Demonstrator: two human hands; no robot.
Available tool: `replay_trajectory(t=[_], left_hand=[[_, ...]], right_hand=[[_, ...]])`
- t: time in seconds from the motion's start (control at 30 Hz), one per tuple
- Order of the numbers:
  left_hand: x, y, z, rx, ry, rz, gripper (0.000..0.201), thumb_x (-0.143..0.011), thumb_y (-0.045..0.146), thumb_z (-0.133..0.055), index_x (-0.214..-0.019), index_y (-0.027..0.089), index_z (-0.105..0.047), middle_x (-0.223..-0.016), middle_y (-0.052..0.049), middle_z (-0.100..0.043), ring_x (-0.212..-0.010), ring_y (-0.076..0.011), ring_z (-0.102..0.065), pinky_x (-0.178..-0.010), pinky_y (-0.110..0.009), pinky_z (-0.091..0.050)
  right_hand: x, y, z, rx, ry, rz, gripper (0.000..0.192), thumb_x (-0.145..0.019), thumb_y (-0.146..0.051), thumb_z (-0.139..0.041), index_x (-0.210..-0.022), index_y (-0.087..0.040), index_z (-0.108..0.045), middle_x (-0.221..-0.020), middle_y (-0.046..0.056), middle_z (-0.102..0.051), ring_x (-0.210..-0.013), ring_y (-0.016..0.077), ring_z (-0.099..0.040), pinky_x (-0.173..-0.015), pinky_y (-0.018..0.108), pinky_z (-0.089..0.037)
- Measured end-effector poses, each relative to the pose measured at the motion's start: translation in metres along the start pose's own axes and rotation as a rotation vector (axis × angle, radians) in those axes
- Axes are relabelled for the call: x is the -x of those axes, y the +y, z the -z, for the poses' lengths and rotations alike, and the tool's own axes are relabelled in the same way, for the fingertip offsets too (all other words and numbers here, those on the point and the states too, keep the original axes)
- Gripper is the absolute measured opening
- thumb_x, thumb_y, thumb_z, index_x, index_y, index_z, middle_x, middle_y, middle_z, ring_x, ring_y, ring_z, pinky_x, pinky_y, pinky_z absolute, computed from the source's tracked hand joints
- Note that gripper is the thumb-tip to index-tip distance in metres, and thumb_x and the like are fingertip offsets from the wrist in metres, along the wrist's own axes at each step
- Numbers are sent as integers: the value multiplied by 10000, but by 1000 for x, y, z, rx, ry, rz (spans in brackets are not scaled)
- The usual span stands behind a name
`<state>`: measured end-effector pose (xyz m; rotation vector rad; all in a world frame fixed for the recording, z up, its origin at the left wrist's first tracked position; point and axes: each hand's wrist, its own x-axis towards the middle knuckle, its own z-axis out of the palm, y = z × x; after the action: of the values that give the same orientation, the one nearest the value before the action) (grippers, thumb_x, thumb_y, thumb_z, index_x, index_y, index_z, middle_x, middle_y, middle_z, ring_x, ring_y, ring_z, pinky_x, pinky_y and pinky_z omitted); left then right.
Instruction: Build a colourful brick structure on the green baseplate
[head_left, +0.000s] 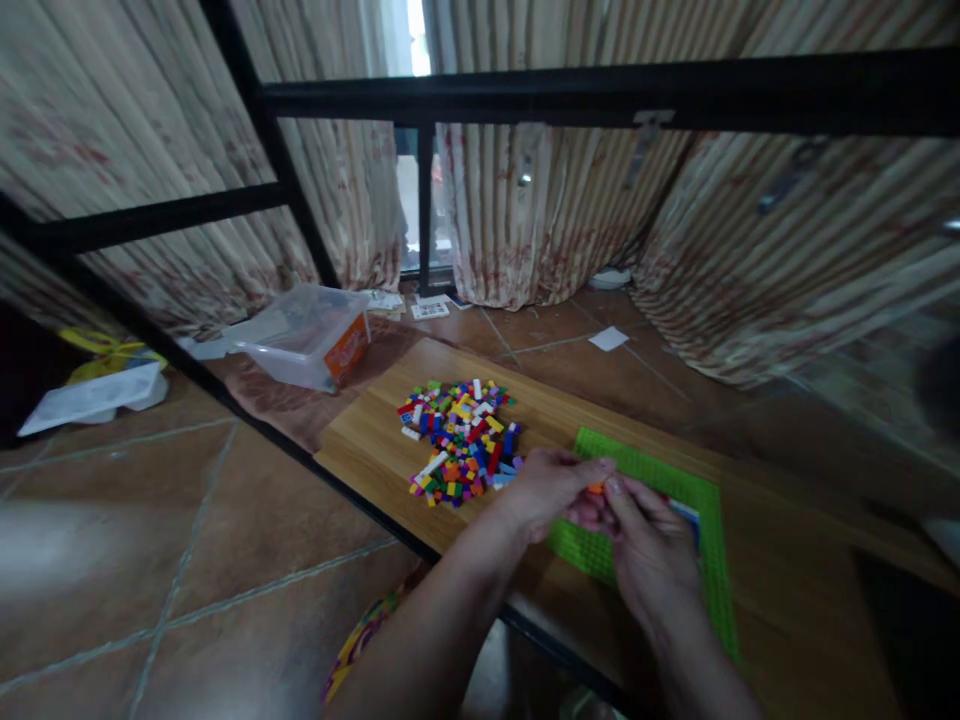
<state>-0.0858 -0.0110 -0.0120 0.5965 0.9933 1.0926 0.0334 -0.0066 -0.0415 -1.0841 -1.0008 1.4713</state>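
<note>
Above green baseplate [660, 480], both hands' grip (fingertips) on orange brick [596, 488].

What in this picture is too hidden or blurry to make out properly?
Head view:
- Small orange piece: mostly covered by the fingertips of the left hand and right hand; its shape is unclear.
- Green baseplate: its middle is hidden behind both hands.
- Brick pile: single pieces too small to tell apart.
- Clear plastic box: contents blurred.
</note>
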Motion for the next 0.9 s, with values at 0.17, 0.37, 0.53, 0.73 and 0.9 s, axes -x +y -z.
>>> replay_trajectory(t=[0.17, 0.37, 0.53, 0.73, 0.9], left_hand=[[3, 11, 10, -120, -31, -13, 423, -690, 513, -733, -684, 111, -599, -543, 22, -566, -405, -40, -466, -434, -171, -434], [-2, 23, 25, -348, 126, -231, 337, -747, 437, -694, -684, 122, -590, -585, 18, -578, -495, -61, -511, -492, -171, -426], [1, 29, 29, -537, -80, -228, 243, -701, 319, -736, -825, 122, -669, -743, -18, -666, -651, -114, -596, -617, -221, -477], [3, 27, 38, -644, -146, -238, 217, -728, 201, -678, -935, 133, -674, -874, -36, -692, -775, -142, -631, -744, -273, -502], [5, 24, 47, -661, -210, -188, 334, -708, 160, -680, -1039, 137, -641, -958, -66, -706, -854, -171, -652, -827, -326, -507]], right_hand=[[7, -6, -17, -266, -18, -102, 227, -655, -382, -787, -688, -200, -655, -588, -52, -550, -526, 65, -436, -501, 198, -358], [17, 5, -33, -600, -74, -354, 102, -676, -249, -712, -736, -177, -671, -696, -15, -652, -563, 67, -507, -510, 184, -402], [13, 4, -29, -697, -71, -427, 77, -757, -255, -661, -751, -179, -659, -700, -12, -663, -621, 101, -586, -581, 214, -486], [9, -1, -22, -736, -100, -479, 377, -891, -497, -523, -830, -156, -671, -811, 30, -678, -730, 123, -627, -707, 258, -531], [9, 5, -27, -717, -83, -491, 386, -901, -517, -494, -834, -180, -670, -866, 11, -666, -707, 104, -606, -722, 256, -527]])
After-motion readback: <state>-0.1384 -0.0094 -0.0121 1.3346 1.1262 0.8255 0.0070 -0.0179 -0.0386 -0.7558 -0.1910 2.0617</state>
